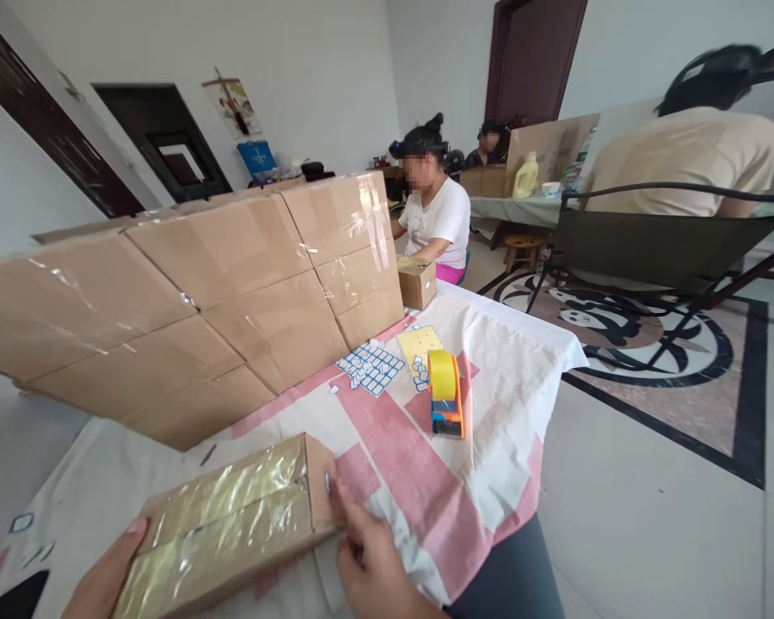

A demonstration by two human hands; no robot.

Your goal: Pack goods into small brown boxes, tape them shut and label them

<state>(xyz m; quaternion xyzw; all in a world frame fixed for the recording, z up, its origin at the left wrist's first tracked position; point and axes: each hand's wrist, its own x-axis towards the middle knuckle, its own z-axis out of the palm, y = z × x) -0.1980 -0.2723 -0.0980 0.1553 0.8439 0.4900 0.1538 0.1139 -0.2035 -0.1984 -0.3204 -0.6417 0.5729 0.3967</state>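
A cardboard box [232, 524] with shiny yellowish tape along its top lies at the table's near side. My left hand [113, 563] grips its left end, the thumb along the edge and the other fingers hidden. At the right end my right hand [377, 559] has its index finger stretched against the box face, by a small white label [328, 481]. The thumb is apart from that finger, and nothing shows between them. Beyond the box, an orange and blue tape dispenser [446, 400] with a yellow roll stands on the cloth.
Stacked taped boxes [245, 292] form a wall along the far left. Sheets of small labels [371, 368] and a yellow sheet [419, 348] lie before it. Across the table [419, 481] a person [435, 211] sits by another box [416, 282]. A chair [671, 241] stands right.
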